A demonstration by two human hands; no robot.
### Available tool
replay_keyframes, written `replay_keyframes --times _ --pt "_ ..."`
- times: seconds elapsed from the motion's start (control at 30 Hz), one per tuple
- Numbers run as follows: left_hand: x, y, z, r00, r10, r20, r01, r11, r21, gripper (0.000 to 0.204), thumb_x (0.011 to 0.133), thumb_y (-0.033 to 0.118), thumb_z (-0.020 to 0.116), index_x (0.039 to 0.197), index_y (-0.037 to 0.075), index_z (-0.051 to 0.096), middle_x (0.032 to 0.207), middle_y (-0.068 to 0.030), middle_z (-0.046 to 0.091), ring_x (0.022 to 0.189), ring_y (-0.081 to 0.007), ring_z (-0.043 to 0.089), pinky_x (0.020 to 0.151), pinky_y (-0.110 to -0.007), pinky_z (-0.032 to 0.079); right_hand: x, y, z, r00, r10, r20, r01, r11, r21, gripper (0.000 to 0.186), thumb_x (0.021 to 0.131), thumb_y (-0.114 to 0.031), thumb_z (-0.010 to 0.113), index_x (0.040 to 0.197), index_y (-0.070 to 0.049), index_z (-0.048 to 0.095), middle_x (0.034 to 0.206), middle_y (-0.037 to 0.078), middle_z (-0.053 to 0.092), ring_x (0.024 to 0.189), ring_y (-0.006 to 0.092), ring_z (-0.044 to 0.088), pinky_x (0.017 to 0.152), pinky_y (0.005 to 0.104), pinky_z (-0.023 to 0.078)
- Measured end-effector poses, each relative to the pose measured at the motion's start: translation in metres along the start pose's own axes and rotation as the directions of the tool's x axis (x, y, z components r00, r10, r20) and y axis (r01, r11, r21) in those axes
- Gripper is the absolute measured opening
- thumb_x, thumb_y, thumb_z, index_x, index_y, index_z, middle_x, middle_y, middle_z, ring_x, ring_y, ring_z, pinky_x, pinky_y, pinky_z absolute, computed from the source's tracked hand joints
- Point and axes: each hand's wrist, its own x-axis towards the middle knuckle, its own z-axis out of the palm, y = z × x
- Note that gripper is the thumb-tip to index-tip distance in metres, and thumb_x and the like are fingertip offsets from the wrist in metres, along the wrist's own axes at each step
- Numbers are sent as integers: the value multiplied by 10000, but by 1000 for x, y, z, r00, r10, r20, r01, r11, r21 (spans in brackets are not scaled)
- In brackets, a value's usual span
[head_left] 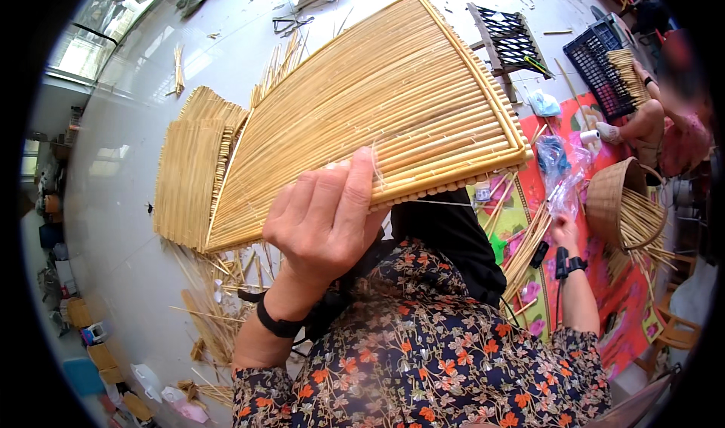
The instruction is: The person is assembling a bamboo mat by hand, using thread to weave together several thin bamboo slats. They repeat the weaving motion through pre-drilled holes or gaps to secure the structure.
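A stiff mat of yellow reed stalks (370,96), laid side by side and stitched with pale thread, tilts up in front of me. My left hand (321,213) is closed on its near edge, the fingers lying over the top face. Loops of pale thread (379,173) stand out beside those fingers, and a strand runs to the right under the edge. Off to the right, low over the red floor sheet, my right hand (565,232) has its fingers drawn together by a clear plastic bag (563,200). What they grip is too small to tell.
More reed mats (189,171) are stacked at left. A wicker basket (608,201) of stalks lies tipped at right, near loose stalks (525,250) on the red flowered sheet (612,300). Another person (649,126) sits at far right beside a dark crate (596,62).
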Motion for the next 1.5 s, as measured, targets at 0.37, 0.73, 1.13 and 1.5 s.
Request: replay_keyframes --times 0.37,0.73,1.13,1.5 --pt "-1 28 -3 974 87 209 -104 992 70 386 900 267 836 1194 26 765 942 -67 744 812 -229 737 653 -335 541 -262 152 308 650 360 669 82 842 -533 187 1134 -220 555 1205 -55 605 1151 186 778 568 115 622 476 234 490" --pt "-11 41 7 951 116 286 -143 987 75 343 948 296 794 1168 33 793 972 -72 755 864 -230 750 691 -327 543 -340 206 339 323 444 836 -276 889 -365 490 1094 -485 568 1311 -57 670 1162 86 756 864 203 732 744 332 597" --pt "-9 48 15 947 92 307 -116 991 61 338 971 336 765 1140 45 794 977 -76 747 869 -250 744 700 -343 543 -344 200 335 354 509 784 -616 758 -214 515 1094 -465 599 1408 -57 575 1330 48 641 1126 158 585 958 333 489" --pt "-23 33 6 840 -4 543 194 936 -293 644 762 217 923 1329 58 663 1256 -118 718 1105 -321 707 917 -429 564 -330 168 321 656 348 670 213 767 -606 216 1131 -208 569 993 -68 660 818 14 652 676 115 600 598 280 483"
